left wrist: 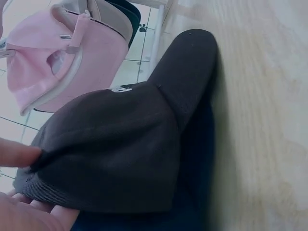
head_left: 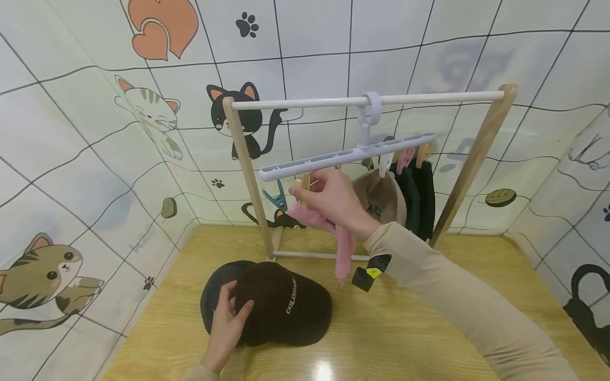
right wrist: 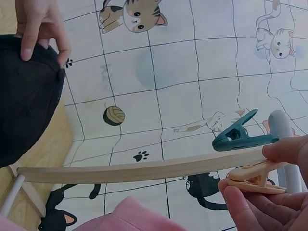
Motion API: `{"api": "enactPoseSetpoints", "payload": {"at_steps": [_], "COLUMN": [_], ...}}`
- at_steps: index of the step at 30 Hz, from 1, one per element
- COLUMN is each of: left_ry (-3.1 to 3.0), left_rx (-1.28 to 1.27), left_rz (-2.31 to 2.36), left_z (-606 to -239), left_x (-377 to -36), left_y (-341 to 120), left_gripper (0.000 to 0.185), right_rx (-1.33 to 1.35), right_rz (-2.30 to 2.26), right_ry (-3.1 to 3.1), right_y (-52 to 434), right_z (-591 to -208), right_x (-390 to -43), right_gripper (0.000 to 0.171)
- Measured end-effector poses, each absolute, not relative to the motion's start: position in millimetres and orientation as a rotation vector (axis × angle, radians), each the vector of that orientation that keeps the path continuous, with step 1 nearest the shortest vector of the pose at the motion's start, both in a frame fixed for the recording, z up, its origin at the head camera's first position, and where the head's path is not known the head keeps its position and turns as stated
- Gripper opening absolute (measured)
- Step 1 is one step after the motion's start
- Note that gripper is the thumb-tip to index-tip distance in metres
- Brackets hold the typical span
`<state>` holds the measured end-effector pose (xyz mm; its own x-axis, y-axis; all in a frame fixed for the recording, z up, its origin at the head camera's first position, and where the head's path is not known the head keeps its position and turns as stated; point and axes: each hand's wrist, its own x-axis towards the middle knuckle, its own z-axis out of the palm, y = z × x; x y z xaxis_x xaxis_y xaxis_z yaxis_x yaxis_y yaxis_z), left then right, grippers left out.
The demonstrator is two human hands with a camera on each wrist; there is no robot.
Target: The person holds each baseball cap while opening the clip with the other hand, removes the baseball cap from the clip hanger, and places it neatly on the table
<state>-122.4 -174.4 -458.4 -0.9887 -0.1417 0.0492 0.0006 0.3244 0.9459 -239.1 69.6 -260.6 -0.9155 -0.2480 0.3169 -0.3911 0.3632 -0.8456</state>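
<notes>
My left hand [head_left: 224,328] pinches the back edge of a dark cap [head_left: 286,317] with white lettering, thumb above and fingers beneath in the left wrist view. That cap lies over a navy cap [head_left: 212,288] on the table. My right hand [head_left: 335,196] is raised just below the left part of a white clip hanger [head_left: 314,164]. Between its thumb and fingers it holds a beige clothes peg [right wrist: 255,178]. Beside that peg hangs a teal clothes peg [right wrist: 243,137]. A pink cap [left wrist: 96,53] hangs behind and below my right hand, partly hidden by it.
The hanger hooks over the white bar [head_left: 310,103] of a wooden-legged rack [head_left: 248,169]. Farther right hang a tan cap [head_left: 388,198] and dark caps [head_left: 421,196], with pegs [head_left: 405,159] above. A cat-patterned wall [head_left: 314,42] stands behind the wooden table [head_left: 405,328].
</notes>
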Motion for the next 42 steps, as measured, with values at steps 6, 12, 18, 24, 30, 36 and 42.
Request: {"api": "enactPoseSetpoints", "payload": {"at_steps": [6,12,18,24,30,36,42], "left_ry": [-2.502,-2.630,-2.666,-2.663,-2.652,-2.633,-2.496], "left_rx": [0.166,0.219,0.197,0.195,0.176,0.083,-0.133], "left_rz": [-1.639,-1.483,-1.382,-1.342,-1.320,-1.154,-0.948], "left_z": [-456,-463,-465,-463,-464,-458,-446], "left_x": [-121,-117,-117,-116,-117,-121,-129], "left_y": [-178,-187,-189,-189,-189,-194,-201], "left_gripper": [0.051,0.055,0.057,0.056,0.055,0.046,0.029], "right_rx": [0.605,0.659,0.682,0.777,0.848,0.913,0.944], "right_rz": [1.549,1.471,1.355,1.285,1.236,1.087,0.776], "right_ry": [-2.482,-2.461,-2.446,-2.434,-2.442,-2.172,-2.115], "right_y": [70,74,79,86,106,126,129], "right_z": [-262,-263,-261,-256,-245,-237,-243], "right_x": [-239,-236,-230,-225,-225,-234,-250], "right_gripper": [0.026,0.024,0.025,0.019,0.020,0.016,0.035]}}
